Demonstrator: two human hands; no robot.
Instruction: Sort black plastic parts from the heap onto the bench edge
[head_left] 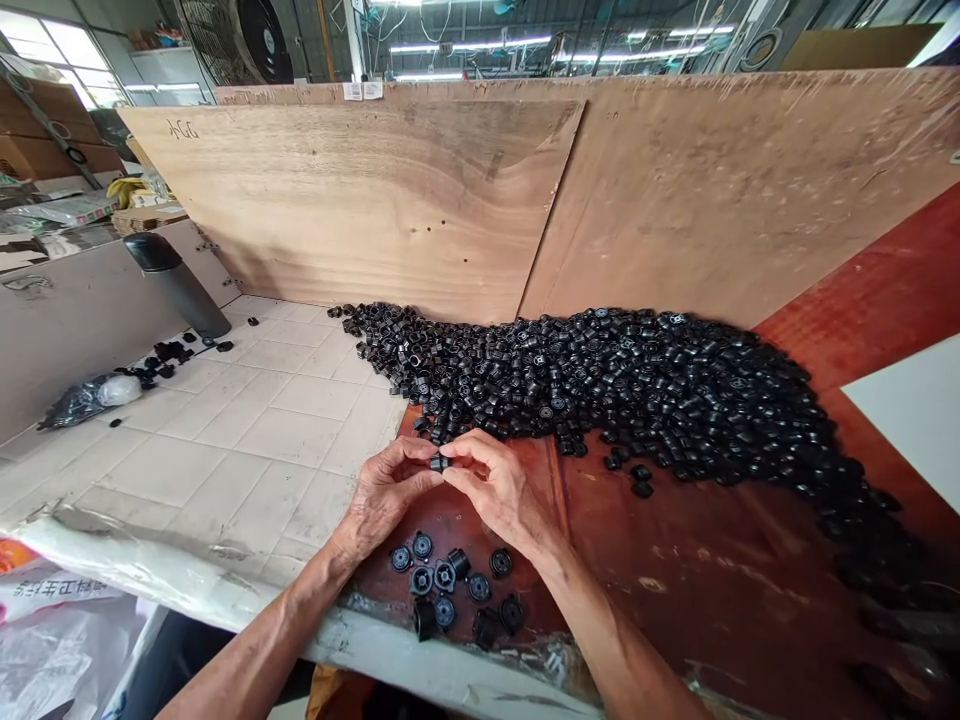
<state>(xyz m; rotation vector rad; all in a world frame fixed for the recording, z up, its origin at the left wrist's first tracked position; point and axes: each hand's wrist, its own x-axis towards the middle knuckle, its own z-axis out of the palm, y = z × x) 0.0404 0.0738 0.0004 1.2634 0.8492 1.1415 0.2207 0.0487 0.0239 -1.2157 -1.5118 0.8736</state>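
Between my fingertips sits a small black plastic cap (439,462), pinched from both sides. My left hand (379,492) grips it with thumb and forefinger, and my right hand (499,482) does the same from the other side. Just below the hands, a loose group of round black plastic caps (444,575) lies on the reddish-brown board, some face up with ring-shaped centres, others on their sides. Behind the hands spreads a large heap of similar black parts (600,385). Fine details of the held piece are partly covered by the fingers.
A dark grey bottle (180,288) stands tilted in view at the left, near scattered black bits and a clear plastic bag (82,400). Upright wooden boards (375,200) wall off the back. A taped white edge (187,590) runs along the front. A fan (240,40) stands beyond.
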